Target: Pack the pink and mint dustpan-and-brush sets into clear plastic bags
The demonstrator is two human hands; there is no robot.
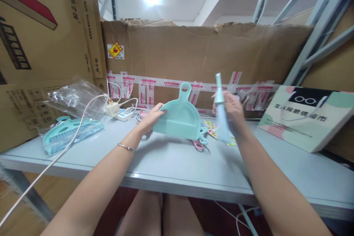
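My left hand (151, 118) grips the left edge of a mint-green dustpan (179, 118), which is held up above the table with its ringed handle upward. To the right, my right hand (232, 107) is closed around a small mint-green hand brush (219, 97), its handle pointing up and its lower end pale and smeared by motion. Brush and dustpan are apart. Behind the dustpan, partly hidden, a pink looped handle (198, 145) and a teal looped handle (204, 140) lie on the table.
On the grey table (171, 162), a bagged mint dustpan and brush set (72, 132) lies left. A white cable (74, 136) crosses near a power strip (123, 114). A colourful sheet (211, 128) lies behind the brush. A white printed box (301, 118) stands right; cardboard (193, 51) walls the back.
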